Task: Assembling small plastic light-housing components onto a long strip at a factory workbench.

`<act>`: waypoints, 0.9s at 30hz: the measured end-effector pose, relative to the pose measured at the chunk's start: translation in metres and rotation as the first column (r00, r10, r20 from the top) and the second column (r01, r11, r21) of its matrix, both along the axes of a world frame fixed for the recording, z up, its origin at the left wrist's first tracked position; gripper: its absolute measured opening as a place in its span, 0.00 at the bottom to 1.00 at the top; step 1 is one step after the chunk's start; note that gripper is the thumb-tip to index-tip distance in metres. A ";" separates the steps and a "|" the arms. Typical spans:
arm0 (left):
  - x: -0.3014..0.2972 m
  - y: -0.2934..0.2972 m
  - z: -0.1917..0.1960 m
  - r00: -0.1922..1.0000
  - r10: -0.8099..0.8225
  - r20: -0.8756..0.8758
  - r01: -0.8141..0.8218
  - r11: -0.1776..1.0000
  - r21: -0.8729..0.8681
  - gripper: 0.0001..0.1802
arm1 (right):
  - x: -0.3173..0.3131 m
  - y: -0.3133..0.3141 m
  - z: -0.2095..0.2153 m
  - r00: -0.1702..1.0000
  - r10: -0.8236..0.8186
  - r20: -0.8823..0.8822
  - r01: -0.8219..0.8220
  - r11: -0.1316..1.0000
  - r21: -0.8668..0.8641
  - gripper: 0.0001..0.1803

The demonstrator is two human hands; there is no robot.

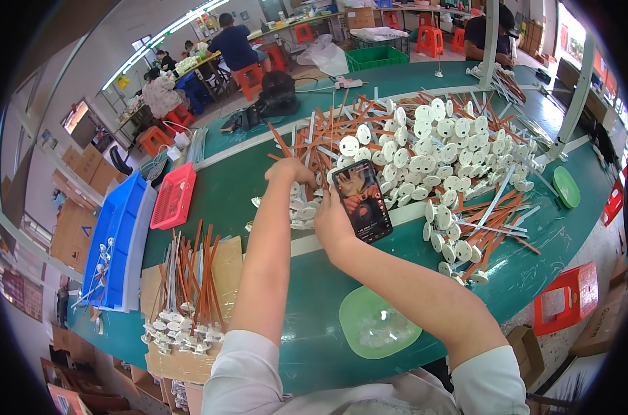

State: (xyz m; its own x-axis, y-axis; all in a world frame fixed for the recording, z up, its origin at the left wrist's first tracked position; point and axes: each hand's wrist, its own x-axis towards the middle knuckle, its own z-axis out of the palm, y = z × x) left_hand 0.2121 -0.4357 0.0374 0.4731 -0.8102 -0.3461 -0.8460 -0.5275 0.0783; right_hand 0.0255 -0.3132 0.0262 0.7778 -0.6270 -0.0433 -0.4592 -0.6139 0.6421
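My left hand (291,171) reaches into the near left edge of a big heap of white round discs (425,128) on orange and grey flat strips (321,138). Its fingers bend toward the strips, and what they grip is hidden. My right hand (333,223) lies just right of it, fingers together and pointing up, beside the left edge of a phone (362,202) with a lit screen. Whatever that hand pinches cannot be made out. A few white discs (301,213) lie between my forearms.
A bundle of strips with white ends (182,325) lies on cardboard at left, near a blue bin (117,242) and red basket (173,197). Green bowls (376,332) stand in front and at far right. Metal posts (490,41) rise behind; people sit farther off.
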 end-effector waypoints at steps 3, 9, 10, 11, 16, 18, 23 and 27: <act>-0.030 0.013 0.029 0.998 0.059 0.027 -0.061 0.996 0.067 0.40 | -0.006 -0.007 -0.001 0.999 0.014 -0.037 -0.016 0.999 -0.039 0.28; -0.018 0.025 0.044 0.990 0.028 0.135 -0.032 0.999 0.033 0.36 | 0.007 -0.013 0.009 0.965 -0.019 -0.261 -0.003 0.996 -0.086 0.29; -0.011 0.025 0.048 0.990 0.025 0.142 -0.030 0.999 0.032 0.36 | 0.007 -0.009 0.020 0.933 -0.004 -0.360 -0.006 1.000 -0.029 0.29; -0.004 0.024 0.054 0.990 -0.011 0.140 0.001 0.997 0.072 0.35 | 0.008 -0.009 0.021 0.943 -0.030 -0.332 0.013 0.999 -0.052 0.28; 0.001 0.031 0.071 0.979 -0.089 0.183 0.076 0.994 0.078 0.32 | 0.013 -0.006 0.023 0.976 -0.030 -0.217 0.039 0.998 0.041 0.24; 0.002 0.040 0.064 0.978 -0.099 0.183 0.094 0.995 0.038 0.31 | 0.019 -0.009 0.030 0.989 -0.030 -0.143 0.045 0.994 0.096 0.21; 0.027 0.039 0.044 0.987 -0.121 0.107 0.121 0.993 0.005 0.32 | 0.047 -0.032 0.016 0.970 0.106 0.217 -0.149 0.970 0.192 0.14; 0.028 0.042 0.037 0.984 -0.144 0.101 0.150 0.987 -0.055 0.32 | 0.058 -0.062 0.008 0.989 0.089 0.116 -0.116 0.960 0.254 0.20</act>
